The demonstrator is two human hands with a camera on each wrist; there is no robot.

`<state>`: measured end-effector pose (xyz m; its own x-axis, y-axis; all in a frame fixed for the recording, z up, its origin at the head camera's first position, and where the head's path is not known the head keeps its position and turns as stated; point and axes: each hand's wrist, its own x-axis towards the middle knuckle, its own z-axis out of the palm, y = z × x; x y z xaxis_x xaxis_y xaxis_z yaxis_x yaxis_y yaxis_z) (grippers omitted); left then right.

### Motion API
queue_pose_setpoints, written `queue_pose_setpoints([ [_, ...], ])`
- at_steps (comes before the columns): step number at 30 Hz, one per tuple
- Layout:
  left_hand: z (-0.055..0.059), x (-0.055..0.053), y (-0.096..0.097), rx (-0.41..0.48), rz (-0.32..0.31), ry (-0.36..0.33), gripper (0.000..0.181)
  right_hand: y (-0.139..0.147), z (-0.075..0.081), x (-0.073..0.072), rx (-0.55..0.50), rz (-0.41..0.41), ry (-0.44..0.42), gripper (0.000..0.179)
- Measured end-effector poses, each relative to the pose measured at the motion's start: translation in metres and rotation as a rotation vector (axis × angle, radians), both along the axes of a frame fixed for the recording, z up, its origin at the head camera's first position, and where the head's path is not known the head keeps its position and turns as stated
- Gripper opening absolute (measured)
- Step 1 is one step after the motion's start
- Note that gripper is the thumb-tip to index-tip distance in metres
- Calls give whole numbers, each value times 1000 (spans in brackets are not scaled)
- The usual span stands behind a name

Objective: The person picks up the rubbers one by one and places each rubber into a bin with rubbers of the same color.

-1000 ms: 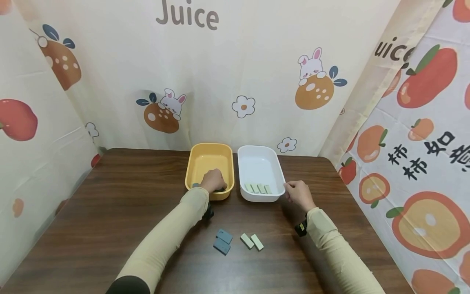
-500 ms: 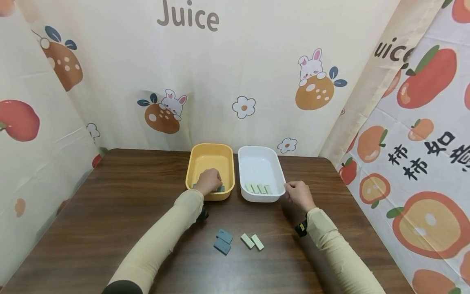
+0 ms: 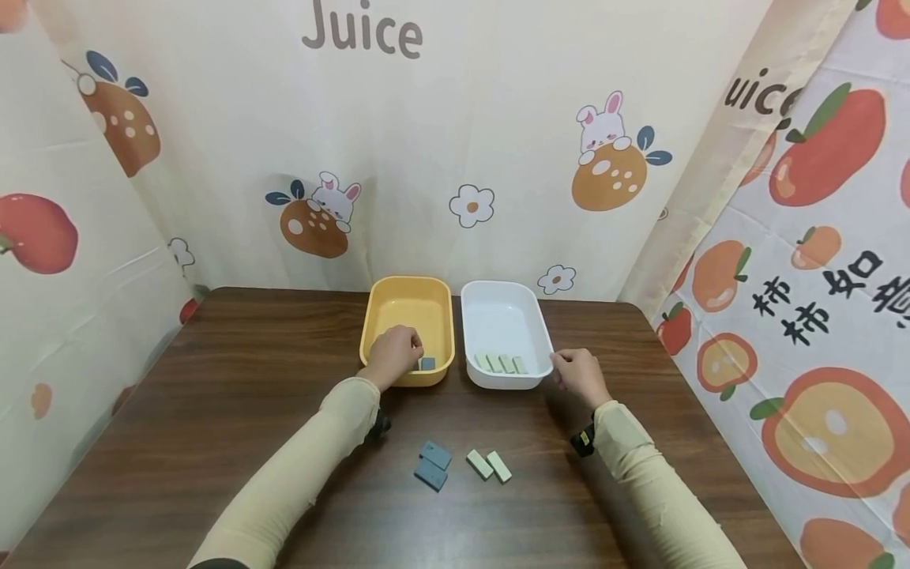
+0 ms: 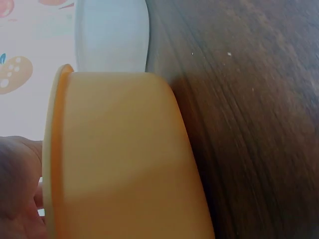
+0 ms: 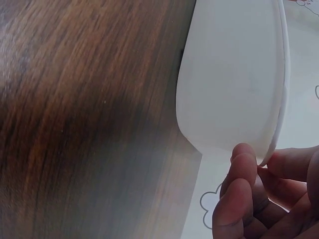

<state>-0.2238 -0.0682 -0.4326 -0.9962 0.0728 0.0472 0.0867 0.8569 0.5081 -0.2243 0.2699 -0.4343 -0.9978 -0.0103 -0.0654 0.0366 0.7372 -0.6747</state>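
Observation:
My left hand (image 3: 392,354) reaches over the near rim of the yellow plastic bin (image 3: 366,320), its fingers hanging down inside. Its fingertips are hidden, so whether they hold anything cannot be seen. Just right of it in the bin shows a blue-grey block (image 3: 428,363). In the left wrist view the hand (image 4: 19,184) is partly behind the bin's wall (image 4: 124,149). My right hand (image 3: 581,374) pinches the rim of the white plastic bin (image 3: 501,316) at its near right corner. The right wrist view shows thumb and fingers (image 5: 239,199) on that rim.
Several pale green blocks (image 3: 500,363) stand in a row at the white bin's near end. On the brown table (image 3: 249,379), nearer me, lie two blue-grey blocks (image 3: 430,474) and two pale green blocks (image 3: 499,467). A printed curtain (image 3: 426,142) hangs behind the bins.
My left hand has shifted leftward inside the yellow bin, uncovering the blue-grey block at its right. The right hand has stayed on the white bin's rim.

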Motion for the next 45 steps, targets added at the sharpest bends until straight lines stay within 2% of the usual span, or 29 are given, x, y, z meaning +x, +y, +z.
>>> queue_pose_setpoints([
  [14,1,6,-13,41,6,111,21,1,-3,1,-30,-9,27,32],
  [26,1,10,-26,79,42,139,24,4,-6,-1,-83,-15,10,32],
  [34,1,16,-38,167,63,149,27,5,-6,-2,-103,-7,9,32],
  [45,-2,16,-48,157,82,192,31,6,-8,-3,-103,-9,-1,32],
])
